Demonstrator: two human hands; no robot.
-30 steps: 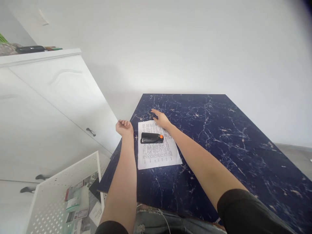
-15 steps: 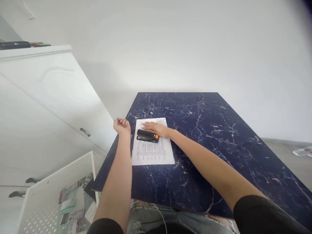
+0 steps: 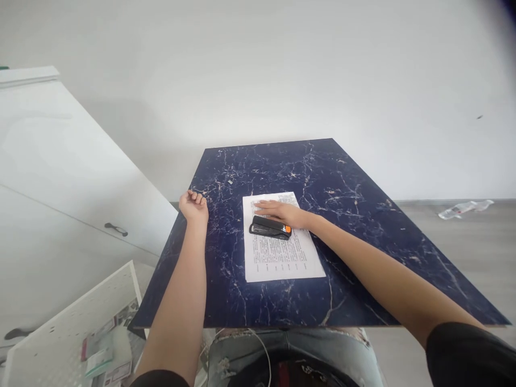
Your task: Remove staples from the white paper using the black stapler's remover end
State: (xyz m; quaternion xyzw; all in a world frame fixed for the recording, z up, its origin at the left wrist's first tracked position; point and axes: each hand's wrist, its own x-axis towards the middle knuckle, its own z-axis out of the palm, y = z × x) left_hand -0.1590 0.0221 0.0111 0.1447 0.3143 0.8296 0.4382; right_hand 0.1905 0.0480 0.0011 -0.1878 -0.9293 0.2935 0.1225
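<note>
My right hand (image 3: 279, 210) lies flat, fingers stretched out, on the upper part of a printed sheet of paper (image 3: 274, 269). The sheet rests on a dark blue marbled table (image 3: 282, 166), and its lower edge hints at more than one layer. On top of the paper sits a black stapler (image 3: 269, 227) with an orange patch at its right end, just below my right hand and close against it. My left hand (image 3: 193, 206) is turned palm up near the table's left edge, its fingers curled in with nothing visible in them, apart from the paper.
At the left stands a white cabinet (image 3: 80, 172) with dark handles. A white perforated basket (image 3: 52, 344) holding several packets is below it, beside the table. On the floor at the right lies a clear plastic item (image 3: 463, 208). A white cable (image 3: 266, 357) hangs over my lap.
The paper, with the stapler on it, has slid right across the table under my right hand. My left hand stays curled near the left edge. The camera view has turned somewhat right.
</note>
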